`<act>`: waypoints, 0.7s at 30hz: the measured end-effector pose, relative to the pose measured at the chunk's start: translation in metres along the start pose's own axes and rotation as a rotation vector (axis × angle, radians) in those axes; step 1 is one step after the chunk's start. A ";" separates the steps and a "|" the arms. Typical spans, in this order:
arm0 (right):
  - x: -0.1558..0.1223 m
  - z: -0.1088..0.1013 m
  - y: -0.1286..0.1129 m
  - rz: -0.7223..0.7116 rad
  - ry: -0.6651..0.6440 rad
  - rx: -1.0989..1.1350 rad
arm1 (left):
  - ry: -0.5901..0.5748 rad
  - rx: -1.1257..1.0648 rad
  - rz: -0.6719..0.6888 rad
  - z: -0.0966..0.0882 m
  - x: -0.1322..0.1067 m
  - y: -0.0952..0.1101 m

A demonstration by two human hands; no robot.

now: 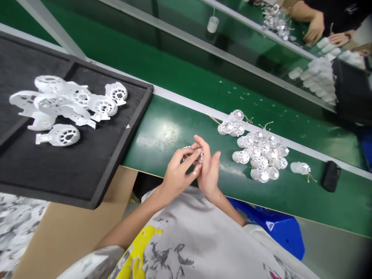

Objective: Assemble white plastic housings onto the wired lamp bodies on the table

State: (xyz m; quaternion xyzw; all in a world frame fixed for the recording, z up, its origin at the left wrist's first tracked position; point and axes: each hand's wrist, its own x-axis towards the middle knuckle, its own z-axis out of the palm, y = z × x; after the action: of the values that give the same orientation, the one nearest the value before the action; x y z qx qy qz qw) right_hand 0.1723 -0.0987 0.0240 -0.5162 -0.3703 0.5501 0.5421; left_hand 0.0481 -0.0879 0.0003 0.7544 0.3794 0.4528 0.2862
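My left hand point(180, 167) and my right hand point(208, 168) meet over the green bench near its front edge. Between them is a small white plastic part point(186, 155), mostly hidden by the fingers. My left fingers and thumb are closed on it. My right fingers bend around its other side, while the right thumb stands apart. To the right of my hands, several white cylinders with clear faceted ends point(261, 162) stand or lie in a cluster, some with thin wires.
A black tray point(116, 155) on the left holds several white openwork housings point(65, 135). A single wired cylinder point(300, 167) and a black phone-like object point(331, 176) lie at right. Behind the partition, a co-worker's hands point(315, 29) are near more parts. A blue stool point(285, 232) is below.
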 end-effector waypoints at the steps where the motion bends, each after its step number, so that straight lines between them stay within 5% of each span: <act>1: -0.001 -0.001 -0.002 0.007 -0.034 -0.058 | 0.041 0.000 0.008 0.005 -0.001 0.001; 6: -0.008 -0.013 -0.026 0.009 -0.273 -0.211 | 0.152 0.005 0.044 0.006 0.006 0.000; 9: -0.009 -0.024 -0.039 0.056 -0.371 -0.237 | 0.177 -0.033 -0.064 -0.006 0.014 0.002; 18: 0.004 -0.045 -0.025 -0.001 -0.185 -0.290 | -0.174 -0.778 -0.626 -0.032 0.018 0.020; 21: 0.002 -0.043 -0.028 -0.253 -0.051 -0.442 | -0.208 -0.844 -0.691 -0.033 0.013 0.020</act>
State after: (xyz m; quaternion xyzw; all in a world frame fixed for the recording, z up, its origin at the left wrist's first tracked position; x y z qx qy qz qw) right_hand 0.2199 -0.0994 0.0430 -0.5577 -0.5567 0.3964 0.4710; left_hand 0.0288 -0.0851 0.0357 0.4467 0.3604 0.3684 0.7313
